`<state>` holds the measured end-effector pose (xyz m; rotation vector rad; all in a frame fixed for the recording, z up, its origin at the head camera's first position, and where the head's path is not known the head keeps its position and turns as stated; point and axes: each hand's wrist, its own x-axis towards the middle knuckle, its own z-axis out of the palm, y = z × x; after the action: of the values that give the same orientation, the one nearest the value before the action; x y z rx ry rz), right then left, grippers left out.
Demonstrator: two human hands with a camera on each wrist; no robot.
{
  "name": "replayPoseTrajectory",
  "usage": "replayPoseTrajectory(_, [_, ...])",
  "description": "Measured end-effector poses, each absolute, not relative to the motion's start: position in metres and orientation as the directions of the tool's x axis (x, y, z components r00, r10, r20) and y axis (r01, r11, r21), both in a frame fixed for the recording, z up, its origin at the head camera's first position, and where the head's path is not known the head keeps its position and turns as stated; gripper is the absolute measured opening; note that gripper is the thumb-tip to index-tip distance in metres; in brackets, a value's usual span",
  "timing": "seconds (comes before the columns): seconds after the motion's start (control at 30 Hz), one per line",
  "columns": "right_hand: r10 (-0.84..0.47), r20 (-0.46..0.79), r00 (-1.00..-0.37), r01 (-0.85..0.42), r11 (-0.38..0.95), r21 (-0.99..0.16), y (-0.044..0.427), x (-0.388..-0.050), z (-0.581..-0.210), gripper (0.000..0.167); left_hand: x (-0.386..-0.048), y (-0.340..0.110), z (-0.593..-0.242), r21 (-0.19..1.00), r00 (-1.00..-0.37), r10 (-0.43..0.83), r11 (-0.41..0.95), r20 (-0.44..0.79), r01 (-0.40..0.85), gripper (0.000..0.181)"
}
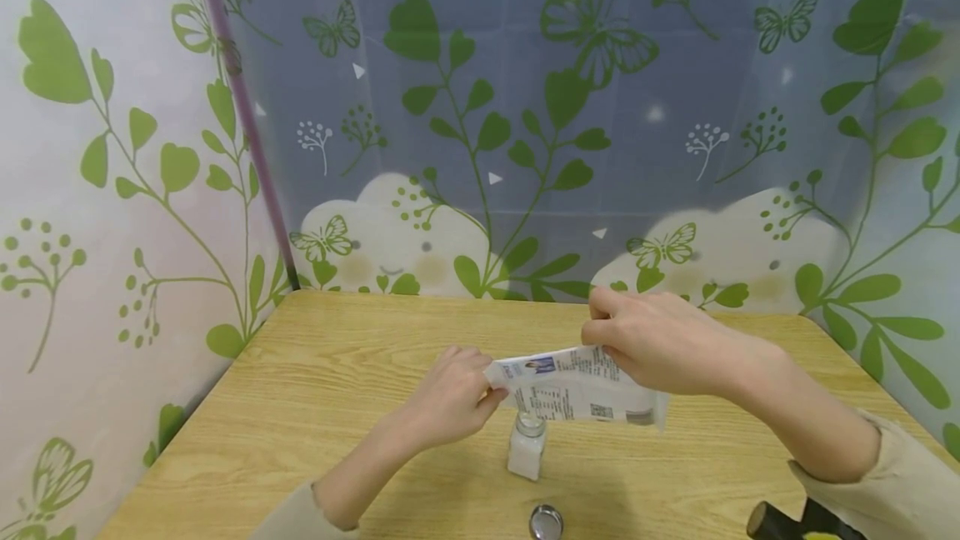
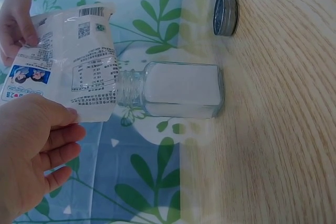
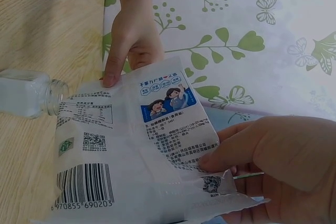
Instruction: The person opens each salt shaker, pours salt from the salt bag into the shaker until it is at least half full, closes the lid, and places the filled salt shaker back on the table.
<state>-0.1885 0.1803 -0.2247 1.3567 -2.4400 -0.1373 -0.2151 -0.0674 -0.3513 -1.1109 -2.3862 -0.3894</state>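
Observation:
A white printed plastic salt bag [image 1: 558, 398] is held by both hands above the table. My left hand [image 1: 453, 394] pinches its left end, thumb on the printed face in the left wrist view. At its upper right edge my right hand [image 1: 667, 340] grips the bag, thumb over the print in the right wrist view. Close by the bag's lower edge stands an upright square glass jar [image 1: 527, 455], uncapped and holding white contents [image 2: 184, 85]. Whether bag and jar rim touch, I cannot tell. The round metal lid [image 1: 546, 522] lies on the table nearer the camera.
The wood-grain table [image 1: 360, 348] is bounded by hanging cloth [image 1: 480, 132] with leaves and butterflies at the back and sides. A purple pole [image 1: 247, 123] runs down the left corner. A dark object [image 1: 772, 522] is partly visible at bottom right, by the right sleeve.

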Motion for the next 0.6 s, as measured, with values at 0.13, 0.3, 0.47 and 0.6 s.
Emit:
replayPoseTrajectory(0.13, [-0.838,0.249,-0.486,-0.806,0.54,0.243,0.1808,-0.1887,-0.2253,0.021,-0.2154,-0.0671,-0.3515,0.048,-0.551,0.64,0.628,0.536,0.777,0.007])
replayPoseTrajectory(0.3, [-0.834,0.248,-0.492,-0.802,0.545,0.243,0.181,-0.1886,-0.2257,0.019,-0.2155,-0.0667,-0.352,0.046,-0.545,0.641,0.625,0.54,0.78,0.002])
replayPoseTrajectory(0.47, [-0.832,0.243,-0.499,-0.799,0.55,0.243,0.1813,-0.1893,-0.2262,0.018,-0.2156,-0.0668,-0.3525,0.056,-0.552,0.639,0.626,0.536,0.778,0.003])
replayPoseTrajectory(0.6, [-0.835,0.244,-0.494,-0.801,0.546,0.247,0.1811,-0.1893,-0.2259,0.019,-0.216,-0.0668,-0.353,0.058,-0.557,0.637,0.629,0.532,0.775,0.005])
